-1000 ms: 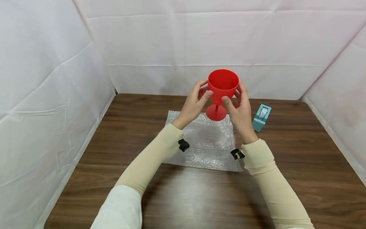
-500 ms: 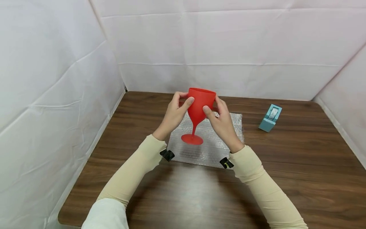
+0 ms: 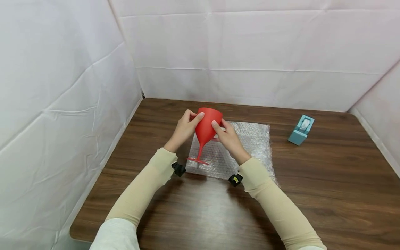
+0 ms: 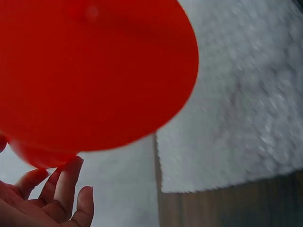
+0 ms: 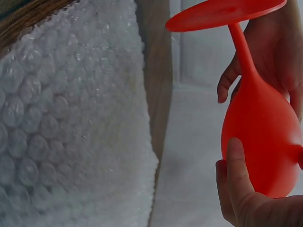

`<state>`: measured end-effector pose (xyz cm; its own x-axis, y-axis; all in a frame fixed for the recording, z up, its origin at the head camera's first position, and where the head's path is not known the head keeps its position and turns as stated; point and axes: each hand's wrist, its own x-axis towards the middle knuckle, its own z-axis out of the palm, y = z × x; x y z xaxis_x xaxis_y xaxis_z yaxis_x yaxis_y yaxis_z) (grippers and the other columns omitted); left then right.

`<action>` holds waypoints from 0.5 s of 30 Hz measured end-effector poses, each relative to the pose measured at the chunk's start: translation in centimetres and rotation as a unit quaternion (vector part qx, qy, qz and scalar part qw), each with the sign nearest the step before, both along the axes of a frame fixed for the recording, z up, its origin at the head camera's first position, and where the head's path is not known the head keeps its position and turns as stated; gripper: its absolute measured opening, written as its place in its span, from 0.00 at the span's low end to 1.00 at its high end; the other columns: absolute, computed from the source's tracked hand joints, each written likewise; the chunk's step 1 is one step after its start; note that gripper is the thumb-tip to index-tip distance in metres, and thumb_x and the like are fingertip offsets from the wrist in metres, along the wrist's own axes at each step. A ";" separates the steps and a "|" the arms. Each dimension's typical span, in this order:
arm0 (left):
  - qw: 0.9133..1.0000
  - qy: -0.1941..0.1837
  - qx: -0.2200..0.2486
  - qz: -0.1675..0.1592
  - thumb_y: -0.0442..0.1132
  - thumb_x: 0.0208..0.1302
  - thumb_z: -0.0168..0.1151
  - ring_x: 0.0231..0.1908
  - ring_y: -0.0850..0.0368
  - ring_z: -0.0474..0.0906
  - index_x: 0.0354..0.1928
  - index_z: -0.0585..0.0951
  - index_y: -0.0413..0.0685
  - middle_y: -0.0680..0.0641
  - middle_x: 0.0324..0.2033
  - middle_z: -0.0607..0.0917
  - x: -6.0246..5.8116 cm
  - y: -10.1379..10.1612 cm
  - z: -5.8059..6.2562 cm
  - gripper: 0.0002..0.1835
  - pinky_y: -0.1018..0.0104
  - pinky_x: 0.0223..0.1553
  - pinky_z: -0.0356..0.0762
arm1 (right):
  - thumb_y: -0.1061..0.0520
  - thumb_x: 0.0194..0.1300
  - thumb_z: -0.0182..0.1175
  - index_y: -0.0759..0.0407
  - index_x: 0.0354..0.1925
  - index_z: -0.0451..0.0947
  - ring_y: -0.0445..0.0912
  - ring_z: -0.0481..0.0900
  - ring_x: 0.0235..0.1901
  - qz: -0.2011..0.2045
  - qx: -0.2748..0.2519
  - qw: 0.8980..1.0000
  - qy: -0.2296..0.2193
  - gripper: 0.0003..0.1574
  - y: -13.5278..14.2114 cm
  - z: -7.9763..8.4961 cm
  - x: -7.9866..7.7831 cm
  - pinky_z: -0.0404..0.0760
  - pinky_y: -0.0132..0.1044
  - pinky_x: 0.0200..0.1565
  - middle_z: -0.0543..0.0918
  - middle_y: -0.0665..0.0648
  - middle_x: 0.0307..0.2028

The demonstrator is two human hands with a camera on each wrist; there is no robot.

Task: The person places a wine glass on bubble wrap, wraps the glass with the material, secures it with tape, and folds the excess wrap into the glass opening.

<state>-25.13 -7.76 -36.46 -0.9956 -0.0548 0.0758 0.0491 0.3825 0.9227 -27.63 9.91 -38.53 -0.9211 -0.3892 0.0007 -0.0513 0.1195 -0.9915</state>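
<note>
Both hands hold a red wine goblet (image 3: 207, 125) above the left part of a bubble wrap sheet (image 3: 247, 139). It leans, its rim up and to the right, its foot low and to the left. My left hand (image 3: 185, 127) grips the bowl's left side near the rim, thumb in front. On the other side, my right hand (image 3: 229, 138) holds the bowl with its thumb on the front. In the left wrist view the goblet's round foot (image 4: 104, 71) covers much of the bowl. The right wrist view shows the stem (image 5: 242, 52) and a finger along the bowl.
A teal tape dispenser (image 3: 301, 130) stands on the brown wooden table (image 3: 331, 166), to the right of the bubble wrap. White fabric walls (image 3: 250, 45) enclose the table at the back and sides.
Both hands have brought the goblet left, down and closer, over the bubble wrap. Its rim first faced the head camera; now the bowl shows side-on and leans right. The head view has shifted slightly.
</note>
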 end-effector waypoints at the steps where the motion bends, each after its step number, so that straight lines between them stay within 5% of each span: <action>1: 1.000 -0.008 -0.008 0.002 0.57 0.69 0.51 0.44 0.50 0.75 0.51 0.69 0.43 0.42 0.48 0.78 -0.1 -0.1 -0.2 0.24 0.62 0.42 0.76 | 0.42 0.71 0.52 0.60 0.71 0.57 0.60 0.79 0.52 0.002 -0.002 1.000 -0.012 0.39 -0.2 -0.3 -0.1 0.80 0.54 0.50 0.71 0.65 0.59; 7: 0.998 -0.038 -0.044 0.007 0.58 0.70 0.49 0.39 0.51 0.74 0.49 0.69 0.41 0.40 0.43 0.79 -0.8 -0.9 -1.6 0.25 0.65 0.37 0.72 | 0.42 0.72 0.50 0.65 0.67 0.62 0.60 0.78 0.51 0.003 -0.003 0.998 -0.057 0.37 -1.2 -1.7 -0.6 0.75 0.59 0.54 0.72 0.68 0.58; 15: 0.996 -0.076 -0.040 0.012 0.61 0.70 0.48 0.34 0.54 0.70 0.45 0.70 0.43 0.44 0.35 0.76 -1.7 -1.6 -3.6 0.25 0.66 0.34 0.68 | 0.42 0.73 0.48 0.66 0.69 0.59 0.60 0.81 0.49 -0.014 0.025 0.998 -0.062 0.38 -2.1 -3.7 -1.3 0.79 0.52 0.51 0.76 0.69 0.57</action>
<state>-26.88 -9.40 -40.09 -0.9943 -0.0796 -0.0713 -0.0998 0.4545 0.8851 -28.90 7.79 -42.22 -0.9237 -0.3592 -0.1334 0.0760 0.1695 -0.9826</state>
